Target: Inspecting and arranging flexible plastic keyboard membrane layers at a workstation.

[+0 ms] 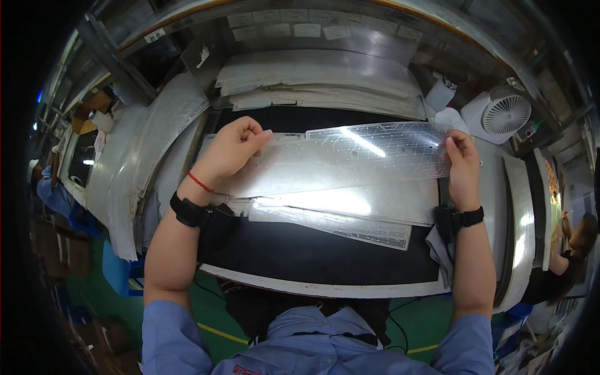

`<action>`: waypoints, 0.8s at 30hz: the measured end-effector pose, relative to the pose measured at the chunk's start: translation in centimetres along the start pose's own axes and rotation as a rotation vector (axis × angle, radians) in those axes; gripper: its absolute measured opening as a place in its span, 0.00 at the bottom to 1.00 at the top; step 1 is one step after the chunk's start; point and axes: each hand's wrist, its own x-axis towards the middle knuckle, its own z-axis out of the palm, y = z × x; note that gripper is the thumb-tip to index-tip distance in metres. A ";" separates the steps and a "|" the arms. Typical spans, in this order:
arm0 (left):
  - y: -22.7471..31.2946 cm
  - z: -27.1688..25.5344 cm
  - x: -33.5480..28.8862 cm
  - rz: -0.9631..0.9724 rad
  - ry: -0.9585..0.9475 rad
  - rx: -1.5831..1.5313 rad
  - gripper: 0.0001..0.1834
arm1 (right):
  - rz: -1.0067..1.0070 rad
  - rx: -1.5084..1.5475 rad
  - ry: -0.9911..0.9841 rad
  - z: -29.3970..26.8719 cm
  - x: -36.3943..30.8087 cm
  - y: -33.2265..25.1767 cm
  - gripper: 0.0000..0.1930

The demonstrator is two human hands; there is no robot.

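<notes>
My right hand pinches the right end of a thin, see-through sheet with a fine line pattern and dots, which lies or hovers over a plain pale sheet. Above the left end of these sheets is my left hand, thumb and curled fingers pressed together. Whether anything is between those fingers is too small to make out. Below, nearer me, a second patterned clear sheet rests slantwise on the black work mat, partly under bright, shiny sheets. Dark bands with small boxes sit on both wrists.
Stacks of metallic-looking sheets stand at the back, on the left and on the right. A white fan and a pale bottle are at the back right. The table's white front edge curves before me. Other people work at both sides.
</notes>
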 end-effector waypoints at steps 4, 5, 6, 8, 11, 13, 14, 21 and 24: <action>-0.5 0.2 -0.1 0.173 -0.041 0.308 0.16 | -0.005 -0.001 -0.005 0.1 0.0 0.0 0.08; 0.1 0.6 -0.4 0.212 -0.044 0.390 0.14 | -0.009 0.003 -0.010 0.0 0.0 0.1 0.08; 0.4 0.7 -0.5 0.251 -0.047 0.472 0.13 | -0.012 0.006 -0.014 -0.1 0.0 0.1 0.08; -0.6 0.4 -0.2 0.229 -0.042 0.293 0.11 | -0.005 0.008 0.005 0.2 0.0 -0.1 0.08; -0.1 -0.5 -0.1 0.049 -0.009 -0.020 0.10 | 0.006 0.007 0.013 0.2 -0.1 -0.3 0.08; -0.4 -1.4 0.3 0.019 -0.045 -0.173 0.16 | 0.004 0.007 0.010 0.2 -0.1 -0.3 0.08; -0.8 -1.8 0.5 0.023 -0.037 -0.178 0.15 | -0.001 0.009 0.007 0.2 -0.1 -0.3 0.08; -2.4 -2.6 1.7 0.222 0.144 -0.047 0.11 | -0.060 0.046 0.057 0.3 -0.1 -0.4 0.07; -2.2 -2.2 1.5 0.258 0.133 0.167 0.11 | -0.062 0.056 0.048 0.4 -0.2 -0.6 0.08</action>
